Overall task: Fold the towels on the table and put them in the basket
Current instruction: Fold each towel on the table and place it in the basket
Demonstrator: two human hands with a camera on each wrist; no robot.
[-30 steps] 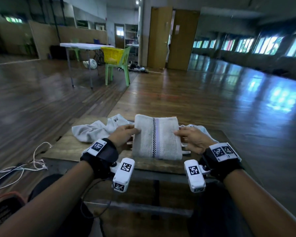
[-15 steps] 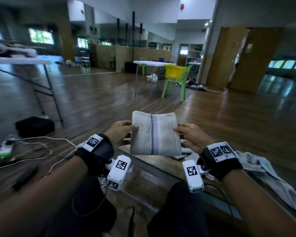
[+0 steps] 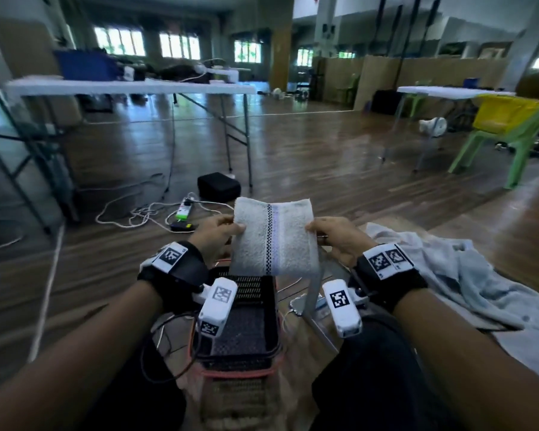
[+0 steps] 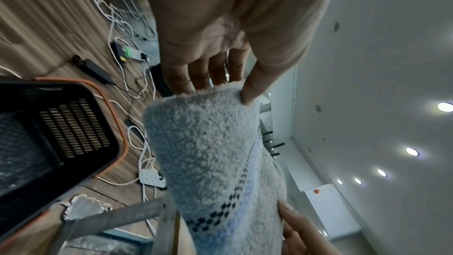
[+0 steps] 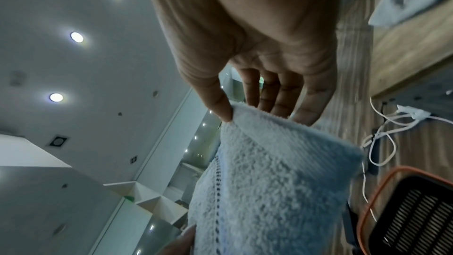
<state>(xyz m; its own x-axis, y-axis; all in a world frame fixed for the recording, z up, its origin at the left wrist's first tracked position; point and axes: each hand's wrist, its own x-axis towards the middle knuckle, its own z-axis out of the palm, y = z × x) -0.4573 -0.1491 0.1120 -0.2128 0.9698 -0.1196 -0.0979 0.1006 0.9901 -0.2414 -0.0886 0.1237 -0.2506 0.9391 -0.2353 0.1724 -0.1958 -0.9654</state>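
Large hall with a dark wooden plank floor (image 3: pixel 308 157), windows along the far wall and recessed ceiling lights. A white folding table (image 3: pixel 128 87) stands at the left rear; a second one stands at the right rear, with a green plastic chair (image 3: pixel 511 141) carrying a yellow basket (image 3: pixel 504 115) in front of it. A green-and-white power strip (image 3: pixel 184 209) and loose white cables lie on the floor beyond the hands, beside a small black box (image 3: pixel 219 185).

Folded towel (image 3: pixel 274 239): white terry with a black checked stripe and a pale blue band running down it. It is held up in the air between both hands, above the far end of the basket and clear of it.

Left hand (image 3: pixel 213 236): thumb on the near face, fingers (image 4: pixel 193 77) behind, pinching the towel's left edge.

Right hand (image 3: pixel 338 239): same hold on the right edge, thumb in front and fingers (image 5: pixel 272 94) behind the cloth.

Black basket (image 3: pixel 246 325): slotted plastic with an orange rim, set on the floor between the person's knees, directly below the towel. Whether it holds anything cannot be told.

Worktop (image 5: pixel 404 46): wooden, at the person's right, on metal legs. An unfolded pale towel (image 3: pixel 467 287) lies crumpled on it, well apart from the hands.
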